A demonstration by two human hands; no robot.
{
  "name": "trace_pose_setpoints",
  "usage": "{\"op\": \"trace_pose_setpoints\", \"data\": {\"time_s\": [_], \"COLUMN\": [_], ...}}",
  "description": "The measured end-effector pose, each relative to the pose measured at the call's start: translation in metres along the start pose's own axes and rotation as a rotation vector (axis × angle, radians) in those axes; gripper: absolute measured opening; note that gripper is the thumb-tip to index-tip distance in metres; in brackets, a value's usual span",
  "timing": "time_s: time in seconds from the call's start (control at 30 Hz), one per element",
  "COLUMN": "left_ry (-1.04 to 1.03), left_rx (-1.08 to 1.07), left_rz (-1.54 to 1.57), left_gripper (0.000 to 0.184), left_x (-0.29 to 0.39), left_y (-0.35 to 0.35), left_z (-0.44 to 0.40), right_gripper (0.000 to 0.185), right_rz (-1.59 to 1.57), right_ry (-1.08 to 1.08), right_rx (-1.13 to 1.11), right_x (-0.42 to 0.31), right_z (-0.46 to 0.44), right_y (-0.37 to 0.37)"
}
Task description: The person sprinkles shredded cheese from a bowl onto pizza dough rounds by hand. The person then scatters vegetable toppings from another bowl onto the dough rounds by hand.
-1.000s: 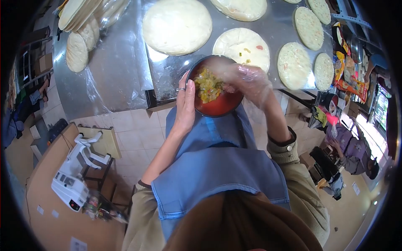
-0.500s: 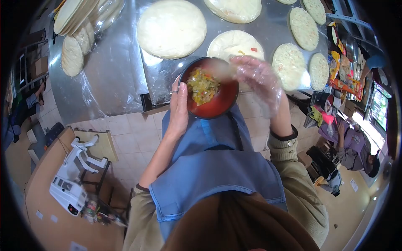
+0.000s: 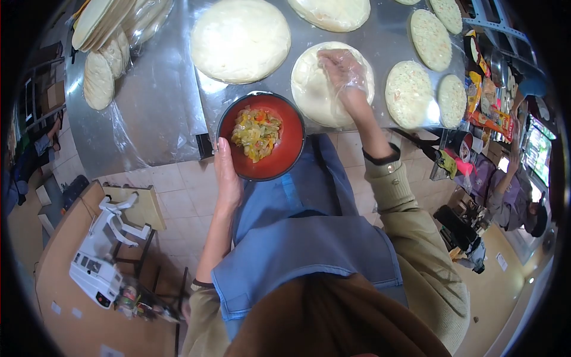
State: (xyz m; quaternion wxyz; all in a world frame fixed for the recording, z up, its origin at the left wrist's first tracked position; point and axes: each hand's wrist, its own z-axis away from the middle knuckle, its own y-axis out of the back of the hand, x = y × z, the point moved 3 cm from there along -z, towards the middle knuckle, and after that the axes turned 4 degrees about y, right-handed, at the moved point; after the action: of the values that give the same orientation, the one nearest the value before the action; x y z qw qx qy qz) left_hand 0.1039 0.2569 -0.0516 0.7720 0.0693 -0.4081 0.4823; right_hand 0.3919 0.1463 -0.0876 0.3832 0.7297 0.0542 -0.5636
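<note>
Our right hand (image 3: 344, 68) had left the red-lined bowl (image 3: 290, 137) and reached forward over a dough round (image 3: 310, 89), while the bowl had shifted a little toward our left; inside it, chopped vegetables (image 3: 257, 134) lay heaped, with bare red surface around them. Our left hand (image 3: 228, 175) grasped the bowl at its near left side, thumb up by the rim; its other fingers were hidden behind the bowl. Our right fingers, in a clear plastic glove (image 3: 355, 80), curled downward at the upper part of the round; we could not tell whether they pinched anything, nor whether they touched the dough. That round lay on the metal table (image 3: 386, 35), beyond the bowl and to its right; a larger dough disc (image 3: 241, 41) lay to its left, and speckled rounds (image 3: 410, 95) lay to its right.
</note>
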Motion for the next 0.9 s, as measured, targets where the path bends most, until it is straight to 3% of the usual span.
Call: {"op": "trace_pose_setpoints", "data": {"time_s": [0.07,0.1,0.3,0.37,0.53,0.73,0.9], "left_ry": [-0.002,-0.003,-0.017,-0.038,-0.072,-0.055,-0.062], "left_rx": [0.020,0.031,0.013,0.002,-0.030,-0.036,-0.063], "left_rz": [0.005,0.007,0.029,0.048,0.036,0.051,0.045], "left_gripper": [0.063,0.063,0.061,0.062,0.059,0.058,0.059], "left_x": [-0.005,-0.004,-0.003,0.002,0.006,0.005,0.012], "left_y": [0.004,0.004,-0.002,-0.007,-0.014,-0.018,-0.025], "left_z": [0.000,0.000,0.000,0.000,-0.003,-0.005,-0.003], "right_gripper": [0.015,0.019,0.025,0.024,0.026,0.009,0.011], "right_rz": [0.019,0.084,0.438,0.573,0.551,0.379,0.513], "right_ry": [-0.014,0.087,0.054,0.234,0.266,-0.065,0.029], "right_rx": [-0.030,-0.035,-0.191,-0.203,-0.236,-0.233,-0.236], "right_x": [-0.018,-0.030,-0.036,-0.022,-0.044,-0.055,-0.050], "right_z": [0.009,0.013,0.039,0.053,0.066,0.068,0.077], "right_y": [0.000,0.002,-0.001,0.000,0.009,0.022,0.031]}}
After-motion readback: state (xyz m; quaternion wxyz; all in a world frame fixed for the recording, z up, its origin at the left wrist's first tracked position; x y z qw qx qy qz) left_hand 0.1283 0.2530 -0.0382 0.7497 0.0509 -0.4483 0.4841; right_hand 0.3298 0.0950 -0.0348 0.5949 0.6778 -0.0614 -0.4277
